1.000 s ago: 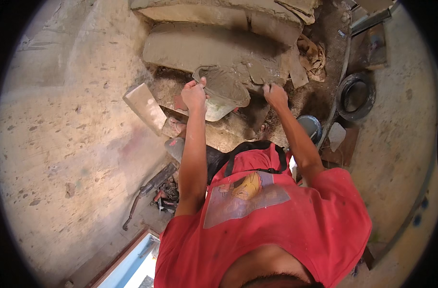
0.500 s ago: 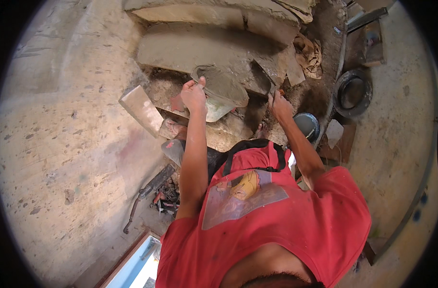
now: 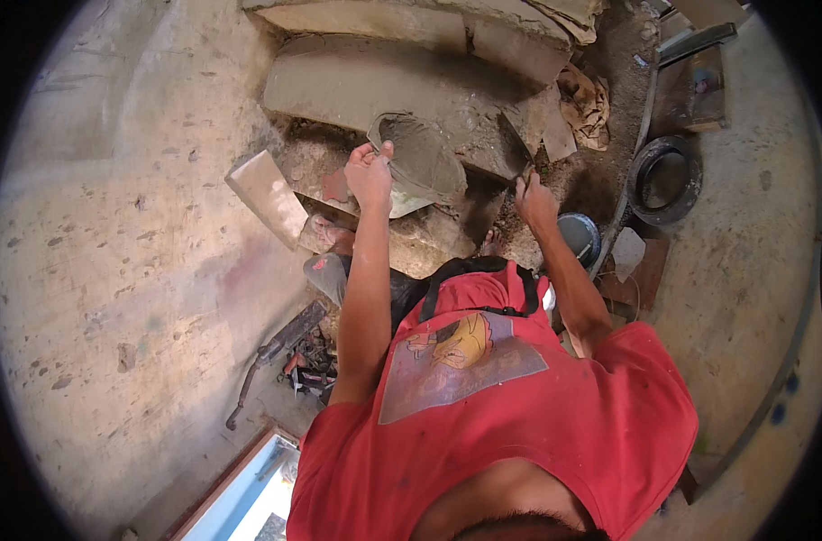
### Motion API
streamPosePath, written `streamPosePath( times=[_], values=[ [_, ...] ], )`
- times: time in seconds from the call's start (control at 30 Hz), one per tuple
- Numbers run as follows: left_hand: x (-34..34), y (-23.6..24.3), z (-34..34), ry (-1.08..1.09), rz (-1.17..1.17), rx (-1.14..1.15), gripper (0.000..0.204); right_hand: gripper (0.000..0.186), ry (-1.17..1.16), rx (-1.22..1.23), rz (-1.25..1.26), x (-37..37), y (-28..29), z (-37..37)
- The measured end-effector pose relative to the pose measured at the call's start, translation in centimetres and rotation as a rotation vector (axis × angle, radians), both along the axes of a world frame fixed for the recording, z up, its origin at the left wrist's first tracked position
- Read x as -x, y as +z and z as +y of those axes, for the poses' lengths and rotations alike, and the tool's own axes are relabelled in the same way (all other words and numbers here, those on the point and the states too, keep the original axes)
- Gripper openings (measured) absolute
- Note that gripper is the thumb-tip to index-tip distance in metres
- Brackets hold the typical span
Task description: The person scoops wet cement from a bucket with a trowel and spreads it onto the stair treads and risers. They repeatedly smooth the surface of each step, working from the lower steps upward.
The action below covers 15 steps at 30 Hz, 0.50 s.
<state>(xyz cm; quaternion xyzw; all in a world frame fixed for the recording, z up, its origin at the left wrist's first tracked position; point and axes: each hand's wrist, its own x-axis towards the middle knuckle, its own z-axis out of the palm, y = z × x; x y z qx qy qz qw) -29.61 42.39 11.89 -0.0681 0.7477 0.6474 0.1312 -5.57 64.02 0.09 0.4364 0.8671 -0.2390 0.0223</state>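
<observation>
My left hand (image 3: 369, 178) is closed on the left rim of a pale tub (image 3: 413, 206), its thumb over the edge. Grey wet mortar (image 3: 422, 160) coats the tub's inside, and the tub leans toward the step in front of me. In my closed right hand (image 3: 537, 202) is a trowel (image 3: 514, 137), its dark blade pointing away over the step's right end. The trowel's handle is mostly hidden by my fingers. Beyond the tub, the step's tread (image 3: 366, 81) carries a smooth grey layer.
A loose tile (image 3: 267, 194) leans by my left foot. To the right are a bucket (image 3: 579, 236), a round black rubber bowl (image 3: 663, 180) and crumpled brown paper (image 3: 584, 106). Tools (image 3: 310, 371) lie at the left, beside the wall (image 3: 114, 261).
The tub has tipped further toward the step, so less of its pale outside shows. My right hand and the trowel have shifted slightly right. The view has shifted a little.
</observation>
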Motion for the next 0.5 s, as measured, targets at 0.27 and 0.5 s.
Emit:
streamPosePath(
  times=[0.27, 0.5],
  values=[
    [0.7, -2.1, -5.4, -0.074, -0.063, -0.110, 0.046, 0.047, 0.336, -0.081, 0.165, -1.0, 7.7, -1.2],
    [1.3, -0.2, -1.1, -0.220, 0.179, 0.094, 0.053, 0.046, 0.845, -0.443, 0.314, 6.3, 9.8, -1.8]
  ],
)
